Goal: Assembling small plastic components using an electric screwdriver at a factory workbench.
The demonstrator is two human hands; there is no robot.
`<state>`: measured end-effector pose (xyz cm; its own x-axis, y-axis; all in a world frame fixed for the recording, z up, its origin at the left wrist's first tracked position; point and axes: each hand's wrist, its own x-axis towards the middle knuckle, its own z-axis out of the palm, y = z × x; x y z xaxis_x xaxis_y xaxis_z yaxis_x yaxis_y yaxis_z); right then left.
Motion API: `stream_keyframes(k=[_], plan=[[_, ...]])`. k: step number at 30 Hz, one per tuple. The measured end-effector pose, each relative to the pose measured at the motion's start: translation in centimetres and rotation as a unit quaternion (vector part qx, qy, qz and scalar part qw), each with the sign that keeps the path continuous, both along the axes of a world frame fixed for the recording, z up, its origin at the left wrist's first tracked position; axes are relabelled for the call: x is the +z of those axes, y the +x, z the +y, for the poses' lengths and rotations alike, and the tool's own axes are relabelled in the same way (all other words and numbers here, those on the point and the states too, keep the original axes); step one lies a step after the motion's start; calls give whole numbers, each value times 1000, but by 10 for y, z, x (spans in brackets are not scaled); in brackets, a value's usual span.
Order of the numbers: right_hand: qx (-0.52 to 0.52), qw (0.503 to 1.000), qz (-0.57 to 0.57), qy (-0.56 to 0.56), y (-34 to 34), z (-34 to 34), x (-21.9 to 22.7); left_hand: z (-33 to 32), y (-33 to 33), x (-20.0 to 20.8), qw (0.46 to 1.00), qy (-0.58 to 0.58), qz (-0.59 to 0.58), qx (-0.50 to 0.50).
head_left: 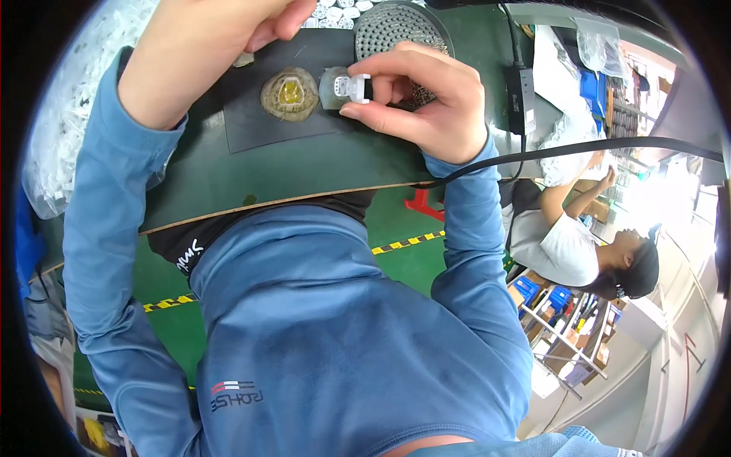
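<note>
My right hand [434, 95] pinches a small white plastic part [359, 88] between thumb and fingers. The part sits at a small greyish holder [331, 90]; whether it rests on it or hovers just above, I cannot tell. Left of that, a round translucent fixture [304, 107] with a yellow centre lies on a dark mat [255, 131]. My left hand [221, 38] is above the mat's left side, fingers curled together and partly cut off by the upper edge. What those fingers hold, if anything, is hidden. A small pale piece [244, 59] shows below them.
A dark round dish [388, 27] of small metal pieces stands behind my right hand, with several white parts [335, 14] beside it. A clear bag of parts [61, 114] lies left. A black cable [594, 147] crosses the right side. A co-worker [563, 255] sits right.
</note>
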<state>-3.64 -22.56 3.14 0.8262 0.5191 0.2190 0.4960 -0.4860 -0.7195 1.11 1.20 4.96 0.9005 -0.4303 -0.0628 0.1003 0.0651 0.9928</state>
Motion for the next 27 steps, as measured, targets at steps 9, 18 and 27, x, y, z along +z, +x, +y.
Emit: stream_keyframes(k=[9,18,27], plan=[[-1,998,-41,-55,4,1,-4,7,12,-44,993,55,-101,-21],[-6,998,-44,-48,3,2,-4,-2,2,-8,1000,6,1,-18],[-13,999,-51,1,5,1,2,-3,3,-14,1000,-17,2,-23]])
